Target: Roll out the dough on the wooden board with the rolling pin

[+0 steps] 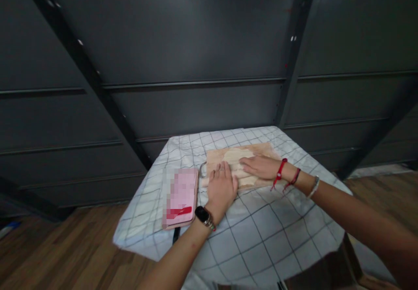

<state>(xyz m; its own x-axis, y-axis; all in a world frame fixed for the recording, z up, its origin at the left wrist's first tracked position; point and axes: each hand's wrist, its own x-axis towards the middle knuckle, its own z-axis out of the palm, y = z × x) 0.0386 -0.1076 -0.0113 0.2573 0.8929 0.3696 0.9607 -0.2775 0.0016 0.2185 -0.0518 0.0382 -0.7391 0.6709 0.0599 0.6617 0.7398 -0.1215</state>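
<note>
A thin, flat round of pale dough [237, 153] lies on a wooden board [215, 155]. My left hand [222, 187] rests over the board's left part, its fingers stretched out. Under that hand a pale rod-like end [205, 182] shows at the left, looking like part of a rolling pin; most of it is hidden. My right hand [261, 166] reaches in from the right and lies over the dough, fingers extended and pointing left. What is beneath its palm is hidden.
A pink notebook-like case [184, 190], partly pixelated, lies left of the board. A metal loop [203, 169] sits at the board's left edge. White checked cloth [254, 233] covers the small table. Dark metal panels [196, 37] stand behind; wooden floor [98, 233] surrounds it.
</note>
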